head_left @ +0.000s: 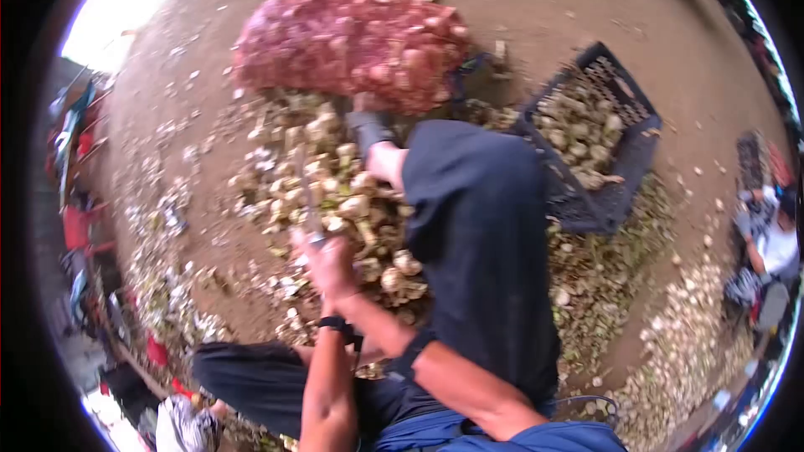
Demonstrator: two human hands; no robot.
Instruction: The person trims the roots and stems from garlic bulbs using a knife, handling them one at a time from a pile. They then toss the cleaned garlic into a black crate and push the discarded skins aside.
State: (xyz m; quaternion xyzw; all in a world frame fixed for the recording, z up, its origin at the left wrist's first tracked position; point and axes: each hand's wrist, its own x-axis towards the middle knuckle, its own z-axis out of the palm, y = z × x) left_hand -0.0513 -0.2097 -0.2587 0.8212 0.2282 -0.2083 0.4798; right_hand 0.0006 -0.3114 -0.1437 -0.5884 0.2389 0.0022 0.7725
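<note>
Blurring with motion, your hands (329, 264) overlapped so closely that I could not tell how either one's fingers stood or which gripped the thin blade (311, 211). Its tip faded into the garlic (356, 205) behind it, hard to make out. The blade's long axis ran away from you, leaning slightly left toward the net sack (352, 46). It extended from the far side of your hands, its base beside the fingers.

Hands (331, 268) near garlic (356, 207) (heaped loosely).
</note>
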